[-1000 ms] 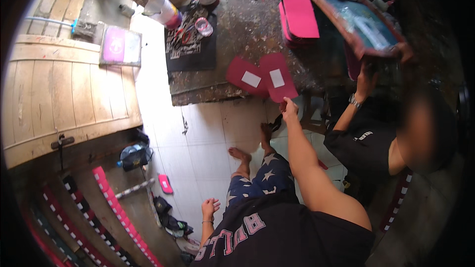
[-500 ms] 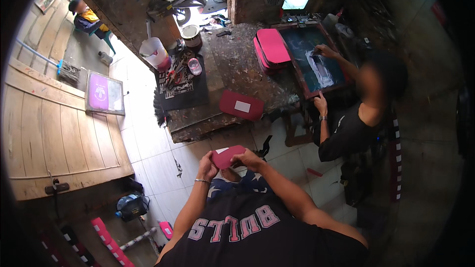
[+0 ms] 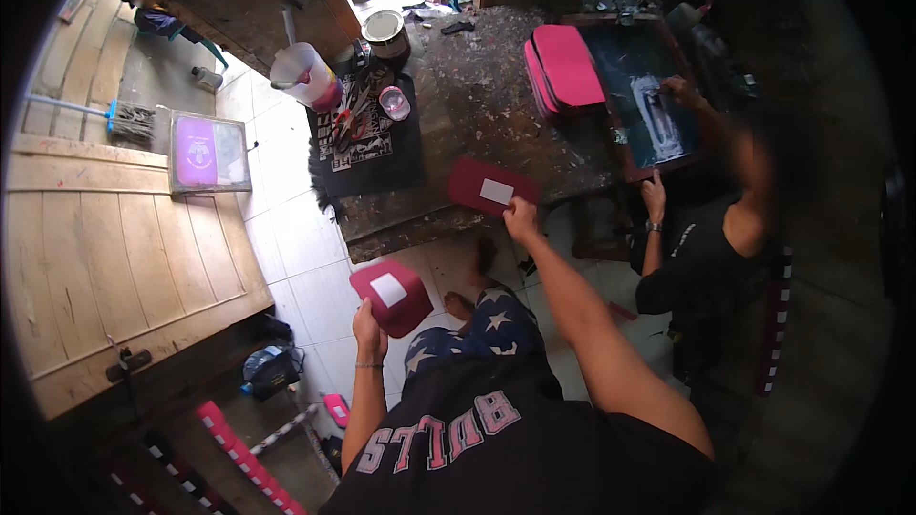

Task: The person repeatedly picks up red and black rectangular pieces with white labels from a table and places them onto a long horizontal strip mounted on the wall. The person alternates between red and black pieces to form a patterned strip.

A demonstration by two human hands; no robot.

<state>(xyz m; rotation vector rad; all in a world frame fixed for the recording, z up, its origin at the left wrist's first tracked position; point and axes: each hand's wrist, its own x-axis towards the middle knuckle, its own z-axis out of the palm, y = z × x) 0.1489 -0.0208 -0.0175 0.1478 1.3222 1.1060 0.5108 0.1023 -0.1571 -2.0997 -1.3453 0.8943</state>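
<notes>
In my left hand (image 3: 369, 332) is a maroon sheet with rounded corners (image 3: 412, 307) and a white rectangle on it, pinched by its lower edge over the floor. The sheet is slightly curved. My right hand (image 3: 520, 219) is stretched forward to the table's near edge. Its fingers grip the near edge of a second maroon rounded sheet (image 3: 468, 183), which lies on the table and also bears a white rectangle (image 3: 496, 192).
Beyond is a stained worktable (image 3: 458, 86) with a pink stack (image 3: 568, 67), a plastic jug (image 3: 303, 74), a tin (image 3: 385, 29) and a small jar (image 3: 394, 103). At right a co-worker's hand (image 3: 682, 91) works over a framed screen (image 3: 620, 67). A wooden panel (image 3: 143, 248) stands left.
My right hand has let go of the first maroon sheet and reached forward to the one on the table. My left hand has moved left, keeping its sheet. The view has shifted slightly.
</notes>
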